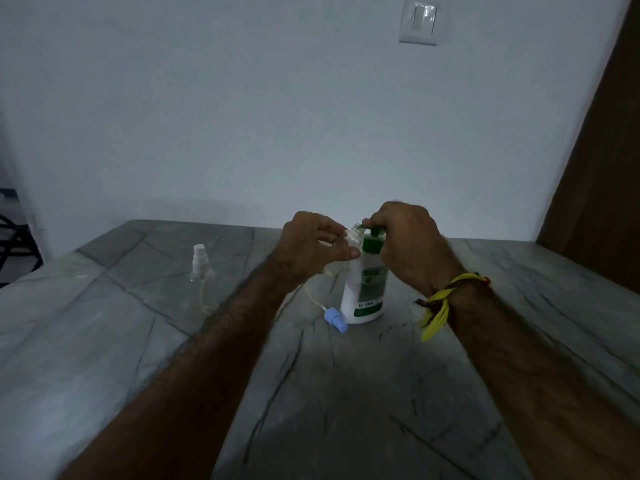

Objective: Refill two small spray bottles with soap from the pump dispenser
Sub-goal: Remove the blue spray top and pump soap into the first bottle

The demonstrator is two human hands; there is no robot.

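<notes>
A white pump dispenser (363,292) with a green label and green pump head stands on the grey marble table (346,393). My right hand (403,244) sits on top of the pump head, fingers curled over it. My left hand (313,242) grips a small clear spray bottle (351,239), uncapped and tilted, its threaded neck right at the green nozzle. That bottle's blue spray cap (336,318), with its thin tube, lies on the table by the dispenser's base. A second clear spray bottle (201,282) with a white cap stands upright to the left.
A pale wall with a light switch (419,24) rises behind the table. A brown wooden door (595,168) is at the right. Dark furniture (14,237) shows past the table's left edge. A yellow thread band (440,303) is tied round my right wrist.
</notes>
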